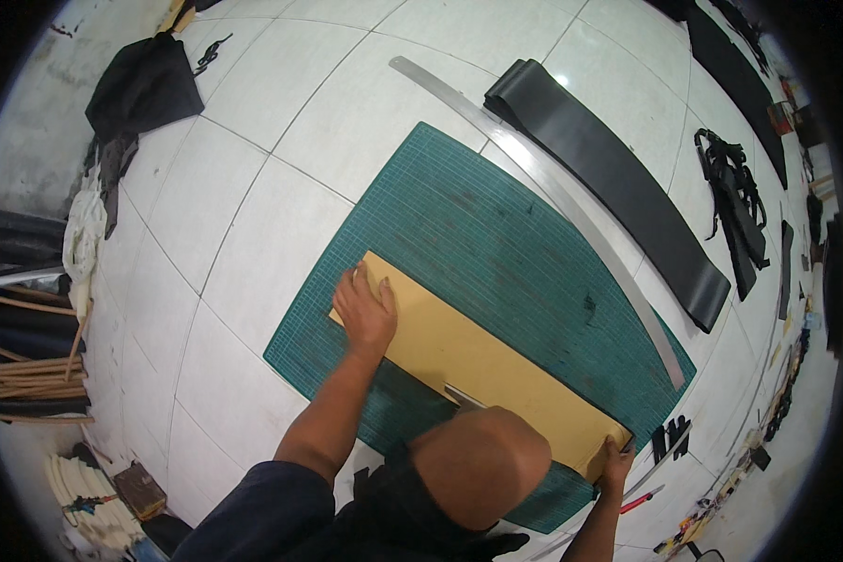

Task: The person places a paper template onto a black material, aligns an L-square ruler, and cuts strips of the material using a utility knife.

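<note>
A long tan board (478,351) lies slantwise across a green cutting mat (496,234) on the floor. A thin dark edge shows along its far side. My left hand (365,309) rests on the board's left end, fingers spread over it and thumb apart. At the right end, my right hand (614,461) grips the corner, thumb on top and the other fingers mostly hidden. My bare knee (482,468) covers part of the board's near edge. Beside the knee, a narrow metallic piece (463,395) pokes out, its rest hidden.
A long metal ruler (562,192) lies along the mat's far right side, with a folded black strip (609,183) beyond it. Black straps (735,206) lie farther right. A red-handled tool (641,499) is near my right hand. Black cloth (145,84) and stacked rolls (28,375) line the left.
</note>
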### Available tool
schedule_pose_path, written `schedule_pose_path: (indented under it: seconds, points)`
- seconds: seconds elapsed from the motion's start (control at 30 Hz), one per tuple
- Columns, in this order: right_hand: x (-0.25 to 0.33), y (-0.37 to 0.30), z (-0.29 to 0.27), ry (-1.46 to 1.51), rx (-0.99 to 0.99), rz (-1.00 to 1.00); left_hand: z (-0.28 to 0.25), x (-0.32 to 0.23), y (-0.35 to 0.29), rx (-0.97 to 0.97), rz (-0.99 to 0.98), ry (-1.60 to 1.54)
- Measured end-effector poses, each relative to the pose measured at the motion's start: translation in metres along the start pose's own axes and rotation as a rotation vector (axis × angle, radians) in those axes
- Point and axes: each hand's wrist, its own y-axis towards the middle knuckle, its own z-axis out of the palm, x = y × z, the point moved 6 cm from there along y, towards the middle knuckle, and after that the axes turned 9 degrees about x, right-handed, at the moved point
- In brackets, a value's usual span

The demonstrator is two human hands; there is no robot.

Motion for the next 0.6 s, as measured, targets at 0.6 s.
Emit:
schedule_pose_path:
  seconds: [0.6]
  points:
    - [-0.009,0.034,-0.009,-0.218,0.152,0.011,-0.016,0.038,-0.017,-0.119,-0.051,-0.292]
